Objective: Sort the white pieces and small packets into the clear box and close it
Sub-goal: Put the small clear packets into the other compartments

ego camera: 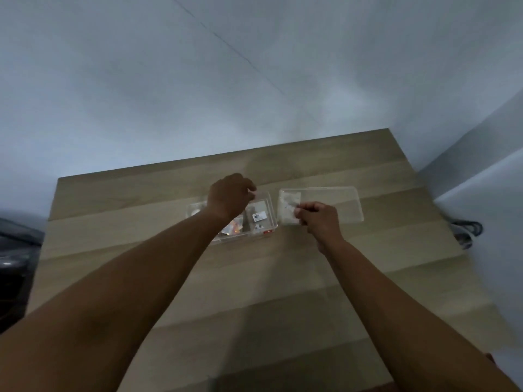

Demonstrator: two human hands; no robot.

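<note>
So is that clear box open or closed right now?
Open: the clear box has no cover, and its lid lies flat on the table beside it.

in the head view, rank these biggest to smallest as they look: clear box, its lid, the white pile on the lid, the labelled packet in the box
1. clear box and lid: look alike, box partly hidden
2. white pile
3. labelled packet

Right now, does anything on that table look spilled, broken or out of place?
Nothing stands out. The clear box sits open with packets inside, its lid flat beside it holding white pieces.
</note>
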